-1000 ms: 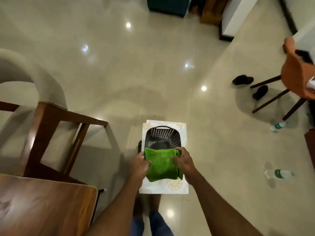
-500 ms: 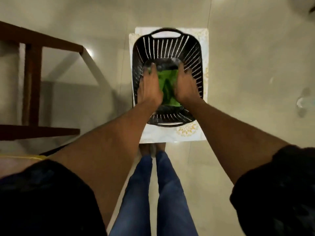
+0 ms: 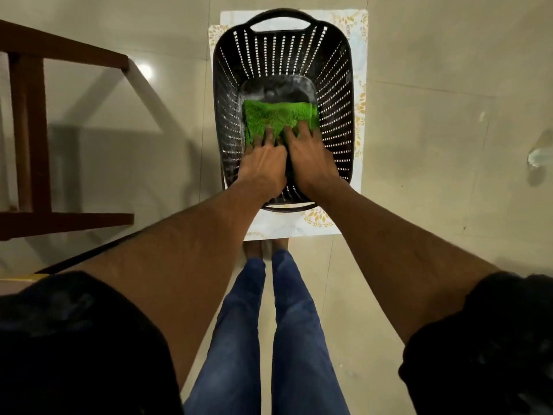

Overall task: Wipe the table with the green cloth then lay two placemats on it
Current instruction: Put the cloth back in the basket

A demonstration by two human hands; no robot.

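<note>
Cloth position: I am seeing the green cloth (image 3: 276, 118) lying folded on the floor of the black basket (image 3: 338, 115), toward the near half, with bare basket bottom showing beyond its far edge.

Direction from fingers: the cloth is lying straight ahead of and under both sets of fingertips; the palms are sitting on its near part, so the free cloth is extending away from me.

Long axis: the folded cloth is running left to right across the basket, crosswise to my forearms.

Nearer hand: I am judging neither nearer; the left hand (image 3: 263, 166) and right hand (image 3: 311, 158) are lying side by side, nearly touching, one on each half of the cloth.

Fingers: both hands are lying flat with fingers stretched and slightly spread, pressing down on the cloth rather than closing round it.

Cloth look: bright green, fluffy pile, folded into a tidy rectangle with layered edges showing at the right end.

Surroundings: the basket is sitting on a pale patterned mat (image 3: 291, 227) on the tiled floor, with a dark wooden frame (image 3: 27, 130) off to the left.

Coming move: I am reckoning the fingers need to curl under the long near edge before lifting.
</note>
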